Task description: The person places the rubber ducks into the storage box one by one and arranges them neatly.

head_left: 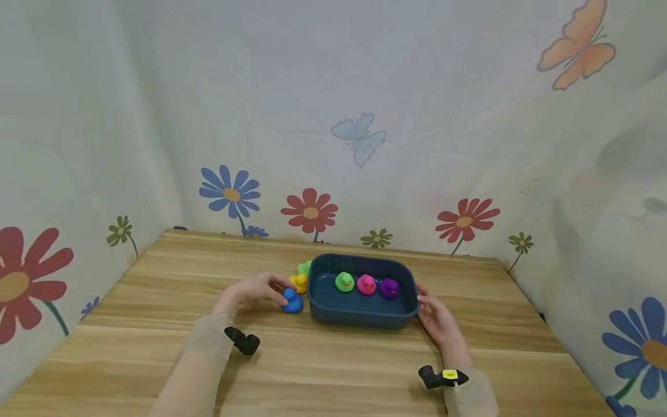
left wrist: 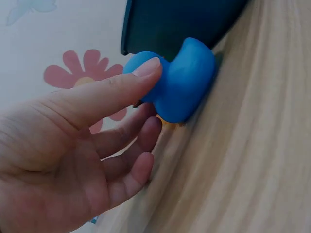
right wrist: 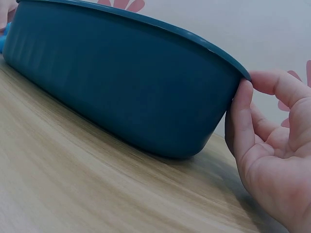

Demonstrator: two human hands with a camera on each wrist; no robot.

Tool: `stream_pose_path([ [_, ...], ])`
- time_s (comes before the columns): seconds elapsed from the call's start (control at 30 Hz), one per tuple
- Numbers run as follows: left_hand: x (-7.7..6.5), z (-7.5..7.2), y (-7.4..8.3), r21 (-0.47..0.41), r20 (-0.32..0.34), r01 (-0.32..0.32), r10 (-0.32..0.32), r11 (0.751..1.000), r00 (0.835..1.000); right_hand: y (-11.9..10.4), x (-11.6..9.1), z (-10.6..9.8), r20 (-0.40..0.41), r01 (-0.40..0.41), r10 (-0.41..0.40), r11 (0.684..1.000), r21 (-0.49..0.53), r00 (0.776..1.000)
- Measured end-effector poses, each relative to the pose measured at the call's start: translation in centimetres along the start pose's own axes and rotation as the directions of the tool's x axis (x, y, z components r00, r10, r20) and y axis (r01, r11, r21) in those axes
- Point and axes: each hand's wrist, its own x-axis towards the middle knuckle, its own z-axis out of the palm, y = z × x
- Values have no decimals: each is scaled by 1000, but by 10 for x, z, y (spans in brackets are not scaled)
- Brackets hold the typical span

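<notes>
My left hand (head_left: pixel 263 288) holds a blue rubber duck (head_left: pixel 292 301) by its head, the thumb lying across it in the left wrist view. The duck is low over the wood, just left of a dark blue plastic basin (head_left: pixel 359 317). With thumb and bent index finger, my right hand (right wrist: pixel 277 145) grips the basin's right end at the rim. Inside the basin stand a green duck (head_left: pixel 344 282), a pink duck (head_left: pixel 366 284) and a purple duck (head_left: pixel 389 288) in a row.
A yellow duck (head_left: pixel 299 282) stands behind the blue one, against the basin's left side. Farther back, a light green toy (head_left: pixel 304 267) is partly hidden by the basin. Beyond the wooden table (head_left: pixel 323 370) hangs a flowered cloth (head_left: pixel 271 145).
</notes>
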Motion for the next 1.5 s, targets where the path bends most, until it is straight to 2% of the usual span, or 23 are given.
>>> stream_pose_path([
  [0.2,-13,-15,-1,4,-25,51,-51,999,998,0,1,-2,1,-13,13,1000,23,1000],
  [0.3,-19,-22,-3,19,-93,92,-90,996,992,0,1,-3,16,-12,12,1000,26,1000],
  [0.37,-21,-24,-3,0,-160,133,-132,991,978,0,1,-3,16,-11,11,1000,26,1000],
  [0.47,-21,-23,-2,-77,-269,188,-202,979,942,1,1,-2,13,-8,7,1000,22,1000],
  [0.57,-17,-19,-1,-162,-372,231,-276,959,886,0,1,-1,1,-6,6,1000,18,1000],
  [0.67,-13,-13,1,-208,-454,247,-317,946,833,0,0,-1,-6,-9,9,1000,12,1000],
  [0.7,-12,-12,1,-209,-473,251,-322,945,820,0,0,-1,-7,-10,10,1000,11,1000],
  [0.77,-10,-9,1,-214,-497,255,-330,943,803,0,-1,-1,-7,-12,12,1000,9,1000],
  [0.83,-8,-6,1,-211,-508,255,-328,944,796,1,-1,-2,-4,-9,9,1000,9,1000],
  [1.0,-5,-2,0,-176,-508,265,-318,948,800,1,-1,-3,20,-5,5,1000,14,1000],
  [1.2,-1,1,1,-165,-498,303,-345,938,795,1,0,-3,23,-3,3,1000,6,1000],
  [1.27,-1,1,1,-165,-488,305,-346,938,801,1,0,-3,12,-3,3,1000,1,1000],
  [1.37,-3,-2,-1,-145,-453,303,-336,942,826,1,0,-3,-4,-5,5,1000,-3,1000],
  [1.5,-8,-8,-6,-119,-377,271,-296,955,878,1,0,-3,-12,-7,7,1000,0,1000],
])
